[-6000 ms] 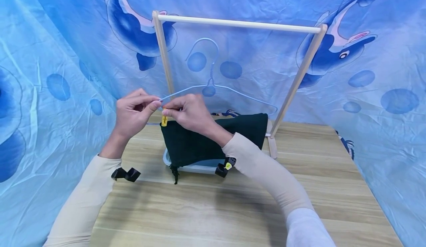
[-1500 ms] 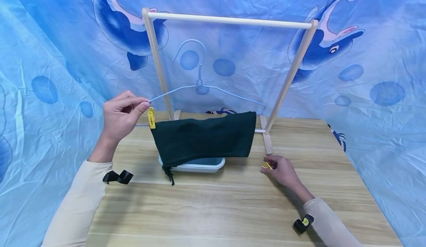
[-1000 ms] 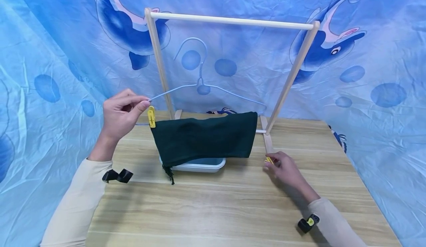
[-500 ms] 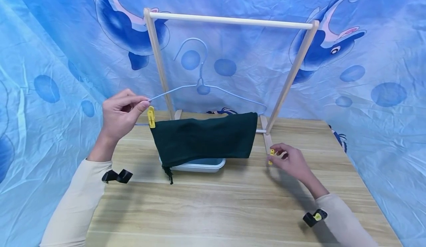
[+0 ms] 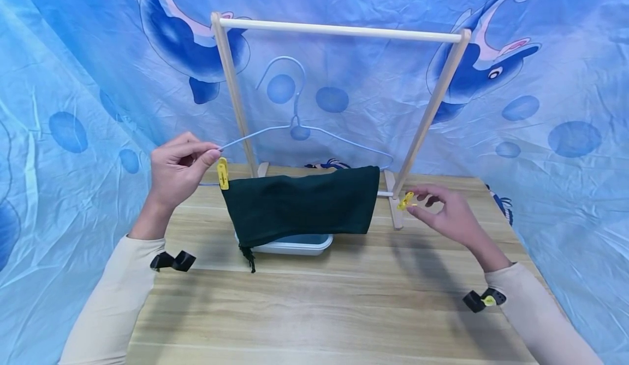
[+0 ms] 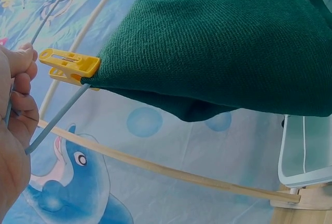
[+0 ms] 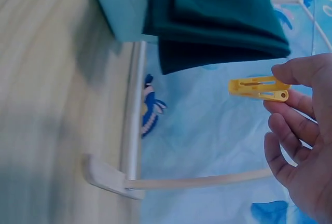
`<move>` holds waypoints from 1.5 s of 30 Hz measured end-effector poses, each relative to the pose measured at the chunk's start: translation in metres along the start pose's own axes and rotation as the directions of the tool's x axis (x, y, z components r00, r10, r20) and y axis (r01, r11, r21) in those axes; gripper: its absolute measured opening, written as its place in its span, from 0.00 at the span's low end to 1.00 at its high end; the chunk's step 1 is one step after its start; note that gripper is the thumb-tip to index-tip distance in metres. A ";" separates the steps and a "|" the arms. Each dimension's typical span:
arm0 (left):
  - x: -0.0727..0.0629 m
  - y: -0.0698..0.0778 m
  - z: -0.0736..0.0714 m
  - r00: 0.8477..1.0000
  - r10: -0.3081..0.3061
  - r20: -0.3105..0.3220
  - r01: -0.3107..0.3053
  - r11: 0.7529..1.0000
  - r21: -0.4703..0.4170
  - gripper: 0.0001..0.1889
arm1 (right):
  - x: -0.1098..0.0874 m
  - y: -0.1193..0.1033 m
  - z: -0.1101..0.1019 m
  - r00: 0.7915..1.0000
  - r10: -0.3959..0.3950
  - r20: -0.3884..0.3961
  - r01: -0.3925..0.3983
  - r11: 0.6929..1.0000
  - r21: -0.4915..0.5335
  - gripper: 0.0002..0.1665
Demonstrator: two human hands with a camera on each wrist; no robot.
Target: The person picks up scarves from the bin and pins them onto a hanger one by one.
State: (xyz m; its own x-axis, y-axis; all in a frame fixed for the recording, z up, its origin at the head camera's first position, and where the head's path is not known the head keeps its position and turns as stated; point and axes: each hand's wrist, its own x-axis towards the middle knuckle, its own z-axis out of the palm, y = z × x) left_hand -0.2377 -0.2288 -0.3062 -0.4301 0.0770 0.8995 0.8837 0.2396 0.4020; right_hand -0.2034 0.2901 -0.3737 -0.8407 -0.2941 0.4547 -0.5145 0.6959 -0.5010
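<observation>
My left hand grips the left end of a pale blue wire hanger and holds it up off the table. Over the hanger's lower bar hangs a folded dark green cloth with a tassel at its lower left. A yellow clothespin clamps the cloth's left end to the bar, just beside my left fingers. My right hand pinches a second yellow clothespin between thumb and fingers. In the right wrist view that clothespin points toward the cloth's free right end, a short gap away.
Behind the hanger stands a rack with wooden uprights and a white top rail. A pale plastic bin sits on the wood-grain table under the cloth. Blue dolphin-print sheets enclose the back and sides.
My right hand left the first clothespin on the cloth's left end, reached to the table at right, took a second clothespin and lifted it. My left hand keeps its hold on the hanger.
</observation>
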 end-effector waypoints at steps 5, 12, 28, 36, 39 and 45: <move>0.000 0.000 0.000 1.000 -0.003 0.002 0.003 1.000 -0.001 0.19 | 0.012 -0.007 -0.015 0.998 -0.050 -0.023 0.051 0.998 0.039 0.21; -0.001 -0.002 0.000 1.000 -0.009 0.008 0.009 1.000 0.003 0.19 | 0.027 -0.019 -0.029 0.997 -0.063 -0.049 0.066 0.996 0.063 0.22; -0.001 -0.001 0.000 0.999 -0.029 0.021 0.029 0.999 0.018 0.14 | 0.064 -0.058 -0.057 0.977 -0.211 -0.040 0.213 0.976 0.039 0.21; 0.000 -0.001 -0.001 1.000 -0.023 0.017 0.023 1.000 0.012 0.17 | 0.079 -0.063 -0.051 0.971 -0.239 -0.014 0.239 0.971 0.002 0.16; 0.000 -0.001 0.000 1.000 -0.021 0.022 0.021 1.000 0.018 0.17 | 0.083 -0.062 -0.047 0.970 -0.243 -0.021 0.243 0.970 -0.012 0.13; 0.001 -0.001 0.000 1.000 -0.017 0.024 0.017 1.000 0.018 0.17 | 0.086 -0.065 -0.038 0.963 -0.263 -0.059 0.263 0.965 -0.011 0.09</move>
State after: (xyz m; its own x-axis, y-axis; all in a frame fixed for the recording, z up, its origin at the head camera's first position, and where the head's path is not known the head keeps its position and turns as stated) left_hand -0.2391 -0.2292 -0.3054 -0.4497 0.0962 0.8880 0.8729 0.2579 0.4141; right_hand -0.2356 0.2448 -0.2741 -0.6640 -0.4274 0.6135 -0.7156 0.6013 -0.3556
